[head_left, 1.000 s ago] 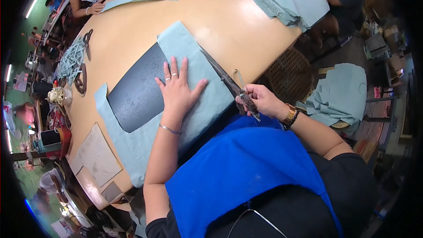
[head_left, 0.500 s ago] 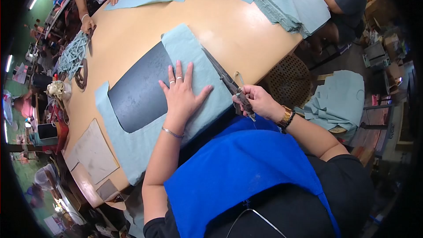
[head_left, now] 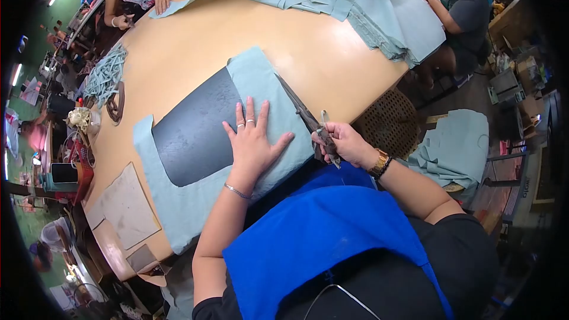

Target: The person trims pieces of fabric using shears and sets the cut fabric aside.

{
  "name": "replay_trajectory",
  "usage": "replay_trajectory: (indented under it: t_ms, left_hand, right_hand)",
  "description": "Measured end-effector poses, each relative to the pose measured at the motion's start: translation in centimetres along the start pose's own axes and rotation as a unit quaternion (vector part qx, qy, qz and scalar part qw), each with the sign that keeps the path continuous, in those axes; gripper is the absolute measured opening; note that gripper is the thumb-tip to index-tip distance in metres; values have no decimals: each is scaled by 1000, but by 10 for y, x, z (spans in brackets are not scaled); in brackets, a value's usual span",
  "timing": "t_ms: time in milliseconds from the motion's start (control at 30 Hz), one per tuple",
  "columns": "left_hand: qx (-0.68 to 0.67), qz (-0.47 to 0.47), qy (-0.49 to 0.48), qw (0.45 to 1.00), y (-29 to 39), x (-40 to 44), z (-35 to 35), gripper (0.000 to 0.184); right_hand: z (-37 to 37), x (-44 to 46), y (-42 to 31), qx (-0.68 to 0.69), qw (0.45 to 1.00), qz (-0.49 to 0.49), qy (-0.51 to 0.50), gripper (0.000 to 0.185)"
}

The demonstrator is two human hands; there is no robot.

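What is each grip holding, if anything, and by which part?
The right grip holds the scissors by their handles; the left grip holds nothing, resting on the cloth and the dark sheet.

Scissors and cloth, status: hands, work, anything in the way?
Left hand flat on cloth; right hand gripping scissors at its edge. Cloth borders dark panel on three sides. Left hand apart from scissors; nothing seen blocking them.

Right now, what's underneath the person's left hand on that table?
The left hand lies over pale green cloth, visible beside it, and its little finger reaches over the dark panel. The patch directly beneath the palm is covered and cannot be seen.
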State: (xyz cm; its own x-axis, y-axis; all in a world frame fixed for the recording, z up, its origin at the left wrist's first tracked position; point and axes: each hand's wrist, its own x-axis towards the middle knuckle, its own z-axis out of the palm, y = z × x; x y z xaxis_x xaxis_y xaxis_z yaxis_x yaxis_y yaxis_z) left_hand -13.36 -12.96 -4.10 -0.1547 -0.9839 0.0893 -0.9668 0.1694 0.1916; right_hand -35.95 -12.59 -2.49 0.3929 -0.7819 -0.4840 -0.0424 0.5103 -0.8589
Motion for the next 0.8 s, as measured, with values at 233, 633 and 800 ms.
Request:
replay_trajectory:
  t_ms: [233, 633, 800]
  left_hand:
    - [-4, 0, -4, 1000, 2, -6, -2, 88]
    - [35, 6, 18, 999, -1, 11, 0, 78]
    - [-5, 6, 48, 999, -15, 41, 11, 74]
  right_hand:
    - [0, 6, -8, -19, 1000, 19, 5, 32]
    - [-3, 17, 1, -14, 999, -34, -26, 39]
    - [0, 14, -5, -24, 1000, -9, -17, 38]
